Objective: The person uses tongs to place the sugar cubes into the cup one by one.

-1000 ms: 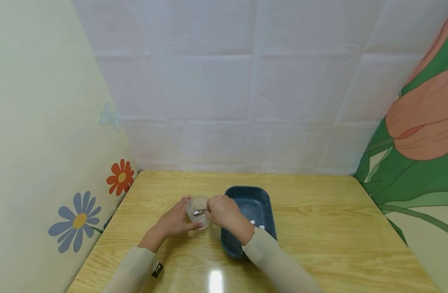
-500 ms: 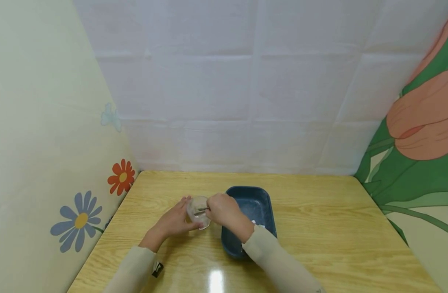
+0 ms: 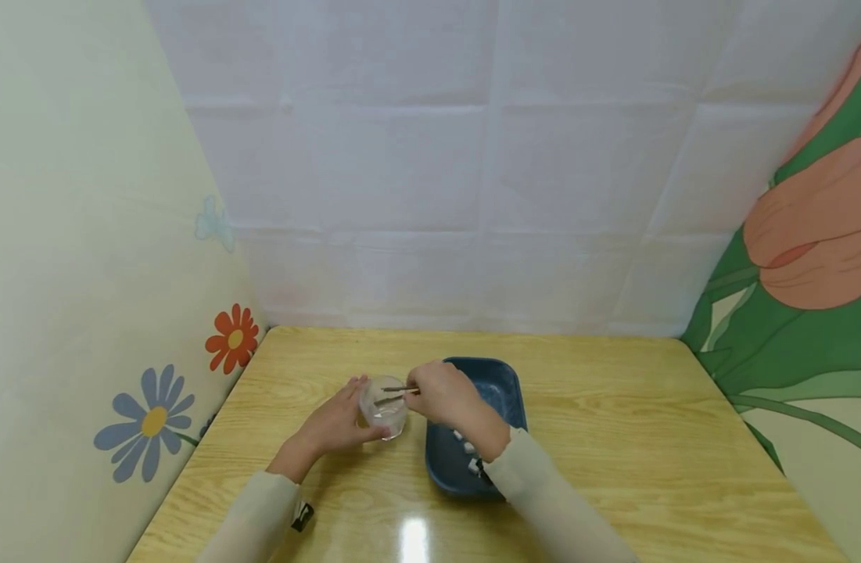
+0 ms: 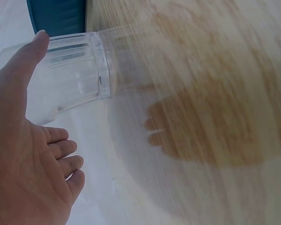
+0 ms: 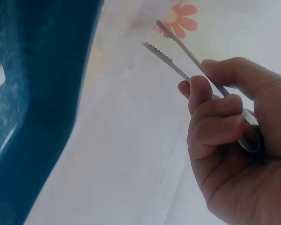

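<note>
My left hand [image 3: 335, 422] holds a clear cup [image 3: 389, 426] that stands on the table, thumb on the near side. In the left wrist view the thumb lies along the cup's wall [image 4: 75, 75], while the other visible fingers are bent loosely below it. My right hand [image 3: 444, 395] grips metal tweezers [image 5: 185, 49] with serrated tips. Those tips are spread apart with nothing between them, and they overlap the cup's mouth in the head view. Right of the cup is a dark blue tray [image 3: 440, 473], partly hidden by my right hand and forearm.
Several small white cubes [image 3: 468, 448] lie in the tray. The wooden table [image 3: 613, 438] reaches to a white backdrop [image 3: 402, 172], with flower-printed panels on both sides. A small black object [image 3: 303, 517] shows by my left cuff.
The tweezers' tips were together, with a white bit showing at them a second ago; now they are spread. My right hand has shifted right, uncovering more cubes. The left hand stays put.
</note>
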The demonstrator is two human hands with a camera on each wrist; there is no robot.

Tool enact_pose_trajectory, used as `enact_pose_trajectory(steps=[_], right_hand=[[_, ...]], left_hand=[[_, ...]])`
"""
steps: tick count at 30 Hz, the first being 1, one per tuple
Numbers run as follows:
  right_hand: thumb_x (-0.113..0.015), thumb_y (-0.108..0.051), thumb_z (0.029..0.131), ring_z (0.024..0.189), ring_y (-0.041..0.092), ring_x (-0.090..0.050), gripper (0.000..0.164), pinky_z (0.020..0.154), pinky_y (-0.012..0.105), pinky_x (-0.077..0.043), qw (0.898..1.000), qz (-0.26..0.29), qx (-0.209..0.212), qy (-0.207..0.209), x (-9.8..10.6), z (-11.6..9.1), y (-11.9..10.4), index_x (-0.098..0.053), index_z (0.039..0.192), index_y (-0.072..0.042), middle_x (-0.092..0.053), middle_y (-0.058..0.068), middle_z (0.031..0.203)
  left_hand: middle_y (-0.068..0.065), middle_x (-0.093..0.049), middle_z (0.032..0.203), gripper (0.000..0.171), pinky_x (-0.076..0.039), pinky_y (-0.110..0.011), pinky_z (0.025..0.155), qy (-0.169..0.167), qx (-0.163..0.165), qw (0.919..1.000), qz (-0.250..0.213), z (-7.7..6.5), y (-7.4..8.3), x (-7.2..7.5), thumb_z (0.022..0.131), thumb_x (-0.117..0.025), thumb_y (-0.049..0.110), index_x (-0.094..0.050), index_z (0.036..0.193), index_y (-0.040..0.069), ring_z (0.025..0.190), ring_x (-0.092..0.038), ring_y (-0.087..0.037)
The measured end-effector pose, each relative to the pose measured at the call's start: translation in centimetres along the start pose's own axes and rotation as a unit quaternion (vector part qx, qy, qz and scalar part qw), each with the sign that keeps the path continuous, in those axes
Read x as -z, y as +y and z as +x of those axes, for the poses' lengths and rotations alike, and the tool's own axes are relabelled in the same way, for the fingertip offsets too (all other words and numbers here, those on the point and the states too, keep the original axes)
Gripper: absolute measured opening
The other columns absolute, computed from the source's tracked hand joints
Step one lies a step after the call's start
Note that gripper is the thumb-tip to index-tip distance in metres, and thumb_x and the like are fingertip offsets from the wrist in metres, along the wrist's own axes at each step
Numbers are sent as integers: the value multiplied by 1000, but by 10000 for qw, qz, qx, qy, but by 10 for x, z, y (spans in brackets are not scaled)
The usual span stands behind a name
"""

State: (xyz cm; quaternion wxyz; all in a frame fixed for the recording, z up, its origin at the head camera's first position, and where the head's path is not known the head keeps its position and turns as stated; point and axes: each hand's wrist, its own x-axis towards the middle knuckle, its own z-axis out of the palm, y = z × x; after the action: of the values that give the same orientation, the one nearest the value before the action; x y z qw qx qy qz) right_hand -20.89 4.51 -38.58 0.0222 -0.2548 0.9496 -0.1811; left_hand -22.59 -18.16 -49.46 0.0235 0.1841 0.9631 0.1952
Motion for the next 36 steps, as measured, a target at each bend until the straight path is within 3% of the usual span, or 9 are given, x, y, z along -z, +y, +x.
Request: enact_pose_trajectory(steps=[6, 18, 36], right_hand=[[-59, -28, 92, 54, 2, -52, 22, 51, 23, -45, 9998, 201, -21, 78, 14, -8, 10, -70, 104, -13, -69, 0, 88], [-61, -32, 90, 81, 9, -63, 26, 66, 28, -51, 9981, 298, -332, 437, 35, -21, 35, -70, 107, -15, -68, -2, 97], [-65, -30, 87, 74, 7, -61, 25, 64, 27, -50, 9959, 222, -562, 672, 36, -34, 54, -71, 103, -12, -69, -1, 93]], left_hand=[[-11, -22, 154, 108, -28, -48, 109, 49, -19, 10000, 20, 0, 1, 0, 71, -61, 71, -24, 147, 5, 141, -19, -29], [-14, -25, 152, 108, -31, -50, 107, 103, -55, 9999, 67, 0, 2, 1, 71, -62, 71, -26, 146, 4, 140, -23, -31], [-11, -24, 153, 108, -30, -49, 107, 42, 48, 10000, 25, 0, 2, 0, 70, -62, 71, -24, 148, 5, 140, -22, -30]])
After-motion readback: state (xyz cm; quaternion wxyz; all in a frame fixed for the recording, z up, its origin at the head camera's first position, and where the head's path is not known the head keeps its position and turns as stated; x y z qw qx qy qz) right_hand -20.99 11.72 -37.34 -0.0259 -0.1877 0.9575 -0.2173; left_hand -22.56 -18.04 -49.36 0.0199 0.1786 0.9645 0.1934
